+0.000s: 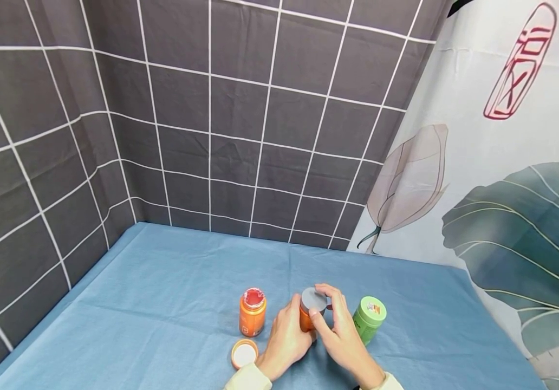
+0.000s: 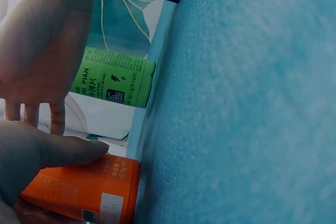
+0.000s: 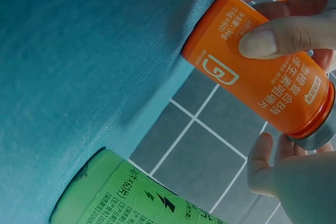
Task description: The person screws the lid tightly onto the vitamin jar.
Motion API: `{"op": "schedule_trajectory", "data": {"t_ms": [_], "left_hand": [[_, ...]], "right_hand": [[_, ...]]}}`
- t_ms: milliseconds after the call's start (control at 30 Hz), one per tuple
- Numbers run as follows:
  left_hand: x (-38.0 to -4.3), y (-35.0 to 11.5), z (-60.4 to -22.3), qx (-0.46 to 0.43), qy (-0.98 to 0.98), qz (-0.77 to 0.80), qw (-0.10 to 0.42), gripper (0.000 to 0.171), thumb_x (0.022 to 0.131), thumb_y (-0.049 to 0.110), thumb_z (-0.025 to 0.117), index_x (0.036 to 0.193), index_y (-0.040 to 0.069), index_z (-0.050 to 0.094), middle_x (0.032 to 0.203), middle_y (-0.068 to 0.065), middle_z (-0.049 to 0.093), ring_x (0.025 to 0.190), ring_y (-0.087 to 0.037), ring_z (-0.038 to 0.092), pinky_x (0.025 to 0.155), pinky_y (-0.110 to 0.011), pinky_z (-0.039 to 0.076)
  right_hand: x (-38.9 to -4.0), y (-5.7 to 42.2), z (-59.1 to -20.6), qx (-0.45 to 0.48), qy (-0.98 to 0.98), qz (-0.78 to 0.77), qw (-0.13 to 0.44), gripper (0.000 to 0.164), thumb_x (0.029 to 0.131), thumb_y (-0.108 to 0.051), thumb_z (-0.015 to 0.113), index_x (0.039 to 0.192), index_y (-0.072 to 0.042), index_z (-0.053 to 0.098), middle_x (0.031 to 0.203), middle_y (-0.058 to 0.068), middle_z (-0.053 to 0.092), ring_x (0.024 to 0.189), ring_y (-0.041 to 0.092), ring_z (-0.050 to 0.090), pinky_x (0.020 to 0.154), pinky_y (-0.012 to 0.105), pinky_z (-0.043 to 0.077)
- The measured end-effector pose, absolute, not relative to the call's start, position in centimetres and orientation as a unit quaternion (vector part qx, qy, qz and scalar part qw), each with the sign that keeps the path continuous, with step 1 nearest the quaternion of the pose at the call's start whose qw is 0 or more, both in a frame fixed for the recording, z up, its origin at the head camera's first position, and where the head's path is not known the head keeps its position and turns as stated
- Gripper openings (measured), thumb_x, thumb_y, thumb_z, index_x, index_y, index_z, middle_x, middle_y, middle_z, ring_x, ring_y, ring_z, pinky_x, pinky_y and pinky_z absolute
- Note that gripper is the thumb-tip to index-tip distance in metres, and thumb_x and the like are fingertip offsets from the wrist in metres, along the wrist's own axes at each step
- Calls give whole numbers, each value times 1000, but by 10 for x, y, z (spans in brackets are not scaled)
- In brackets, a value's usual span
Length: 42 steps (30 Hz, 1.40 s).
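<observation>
An orange pill bottle point(image 3: 262, 72) with a grey lid point(image 1: 313, 299) stands upright on the blue cloth. My left hand point(image 1: 287, 337) grips its body, the thumb lying along the label in both wrist views. From above, my right hand point(image 1: 340, 336) holds the grey lid, with thumb and fingers on opposite sides of its rim. Close to the right hand is a green bottle point(image 1: 370, 319) with a green lid. Left of my hands stands a second orange bottle point(image 1: 252, 314), uncapped, its mouth reddish inside. An orange cap point(image 1: 244, 354) lies in front of it, white inside facing up.
Blue cloth point(image 1: 162, 303) covers the table. A dark grey curtain with white grid lines point(image 1: 240, 108) hangs behind and at the left. A white cloth with leaf prints point(image 1: 406, 179) hangs at the right.
</observation>
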State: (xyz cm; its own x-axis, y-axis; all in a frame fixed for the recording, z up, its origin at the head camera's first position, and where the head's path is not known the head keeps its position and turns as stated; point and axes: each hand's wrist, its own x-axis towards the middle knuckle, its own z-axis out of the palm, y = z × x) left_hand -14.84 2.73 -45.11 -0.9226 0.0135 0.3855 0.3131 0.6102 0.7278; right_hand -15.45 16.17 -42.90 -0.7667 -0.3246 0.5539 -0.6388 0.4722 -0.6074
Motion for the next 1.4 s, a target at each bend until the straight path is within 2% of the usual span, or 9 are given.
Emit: {"op": "schedule_trajectory", "data": {"t_ms": [267, 333, 567, 667, 967, 1400], "left_hand": [[-148, 28, -450, -88, -885, -425, 170, 46, 59, 12, 77, 97, 15, 51, 83, 3, 58, 70, -11, 54, 61, -28, 45], [-148, 28, -450, -88, -885, -425, 168, 46, 59, 12, 77, 97, 15, 51, 83, 3, 58, 70, -12, 54, 60, -28, 45], [-148, 27, -450, -91, -883, -429, 169, 46, 60, 11, 76, 97, 15, 51, 83, 3, 58, 70, -11, 54, 60, -28, 45], [-147, 27, -451, -93, -879, -438, 162, 46, 60, 11, 77, 98, 15, 51, 83, 4, 57, 68, -10, 53, 61, -27, 45], [-148, 27, -450, -93, -876, -444, 165, 46, 61, 12, 78, 99, 14, 51, 83, 3, 58, 68, -10, 54, 62, -27, 47], [-148, 28, -451, -89, -879, -438, 163, 47, 60, 12, 78, 98, 15, 51, 82, 4, 57, 66, -10, 53, 60, -27, 44]], "right_hand": [[-155, 161, -430, 285, -835, 429, 192, 38, 90, -13, 57, 126, -13, 43, 127, 4, 44, 114, 14, 39, 82, 31, 37], [-154, 161, -429, 281, -836, 431, 191, 38, 90, -14, 57, 126, -15, 43, 127, 2, 44, 114, 13, 38, 82, 30, 37], [-148, 157, -419, 276, -836, 433, 193, 37, 89, -10, 58, 123, -7, 45, 125, 3, 44, 112, 18, 39, 81, 31, 37], [-154, 161, -430, 280, -837, 430, 193, 38, 90, -13, 56, 126, -13, 42, 130, 0, 41, 114, 15, 37, 82, 30, 37], [-155, 162, -430, 283, -838, 429, 183, 38, 94, -12, 50, 130, -17, 39, 131, 0, 40, 114, 14, 38, 82, 32, 37], [-155, 162, -430, 283, -836, 428, 196, 36, 91, -13, 54, 126, -12, 43, 127, -1, 43, 112, 14, 38, 81, 31, 38]]}}
